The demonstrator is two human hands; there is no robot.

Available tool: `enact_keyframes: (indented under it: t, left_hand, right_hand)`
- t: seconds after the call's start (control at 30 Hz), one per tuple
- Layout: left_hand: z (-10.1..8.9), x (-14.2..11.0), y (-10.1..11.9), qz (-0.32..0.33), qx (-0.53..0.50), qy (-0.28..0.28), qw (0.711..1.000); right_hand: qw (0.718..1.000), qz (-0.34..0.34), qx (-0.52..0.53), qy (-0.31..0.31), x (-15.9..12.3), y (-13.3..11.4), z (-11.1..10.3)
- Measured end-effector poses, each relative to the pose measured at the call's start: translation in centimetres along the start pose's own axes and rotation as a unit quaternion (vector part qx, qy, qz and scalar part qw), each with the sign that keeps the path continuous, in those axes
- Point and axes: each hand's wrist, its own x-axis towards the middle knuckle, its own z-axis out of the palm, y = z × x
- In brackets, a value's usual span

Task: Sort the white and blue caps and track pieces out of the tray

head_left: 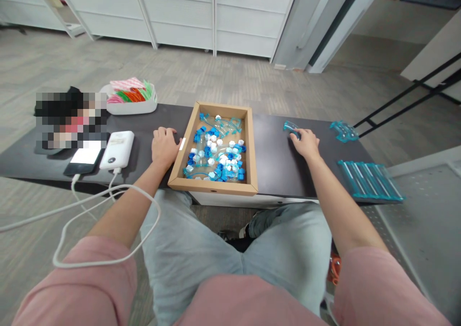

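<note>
On the dark table, my left hand (164,146) lies beside the cardboard box (254,158), its fingers apart and its thumb toward the box's left wall; nothing is in it. Inside the box are clear blue plastic tube pieces (230,126) mixed with several small white and blue connector pieces (224,159). To the right of the box, my right hand (306,143) has its fingertips closed on the near end of a clear blue curved tube piece (290,126), which is at the tabletop. My fingers partly hide that end.
A row of straight clear blue tubes (370,179) lies at the right, with curved pieces (344,131) behind it. Leftward are a white power bank (117,150), a phone (86,154) and a white basket (133,106) of colourful items. A white cable (108,263) loops over my left arm.
</note>
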Motion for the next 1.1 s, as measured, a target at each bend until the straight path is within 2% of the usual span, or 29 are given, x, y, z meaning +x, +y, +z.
enact_keyframes:
  t: [0.13,0.2,0.27,0.33,0.43,0.5,0.57,0.67,0.73,0.8,0.87,0.97,1.03,1.1]
  left_hand:
    - [0.0,0.0,0.0,-0.002,-0.004,0.001,1.0]
    - [0.0,0.1,-0.1,-0.001,-0.003,0.002,1.0]
    - [0.0,0.1,-0.1,0.001,0.002,-0.002,1.0]
    - [-0.1,0.1,-0.1,0.004,0.008,-0.008,1.0]
    - [-0.3,0.1,0.0,0.002,0.015,-0.016,1.0]
    - [-0.4,0.1,0.2,-0.002,0.016,-0.019,1.0]
    - [-0.5,0.0,0.3,-0.005,0.014,-0.017,1.0]
    - [-0.5,-0.1,0.4,-0.012,0.008,-0.007,1.0]
    - [-0.5,-0.1,0.3,-0.014,0.006,-0.003,1.0]
    - [-0.5,-0.1,0.2,-0.013,0.005,0.0,1.0]
    - [-0.7,-0.1,0.2,-0.01,0.01,-0.011,1.0]
    - [-1.2,-0.2,0.7,-0.007,0.02,-0.045,0.999]
    - [-1.5,-0.1,0.8,-0.006,0.015,-0.055,0.998]
    - [-1.4,0.1,0.3,-0.034,0.034,-0.054,0.997]
  right_hand:
    - [0.997,-0.034,0.06,0.041,-0.5,-0.1,0.6]
    - [0.991,-0.026,0.114,0.067,-0.4,-0.4,0.6]
    - [0.98,-0.002,0.167,0.103,-0.3,-1.4,0.5]
    - [0.969,-0.015,0.213,0.123,-0.3,-3.4,0.4]
    - [0.951,-0.146,0.26,0.087,-1.0,-8.8,0.9]
    - [0.932,-0.242,0.268,0.04,-1.8,-13.8,1.7]
    - [0.918,-0.309,0.248,-0.019,-2.7,-19.0,2.7]
    - [0.92,-0.347,0.163,-0.086,-3.8,-25.2,3.9]
    - [0.919,-0.353,0.132,-0.116,-4.0,-27.1,4.3]
    - [0.919,-0.351,0.131,-0.124,-3.7,-26.6,4.1]
    - [0.928,-0.333,0.132,-0.107,-2.8,-23.9,3.4]
    - [0.956,-0.267,0.098,-0.072,-0.5,-16.8,1.4]
    - [0.977,-0.197,0.061,-0.054,1.2,-11.1,-0.4]
    - [0.993,-0.111,0.022,-0.026,2.5,-5.3,-2.4]
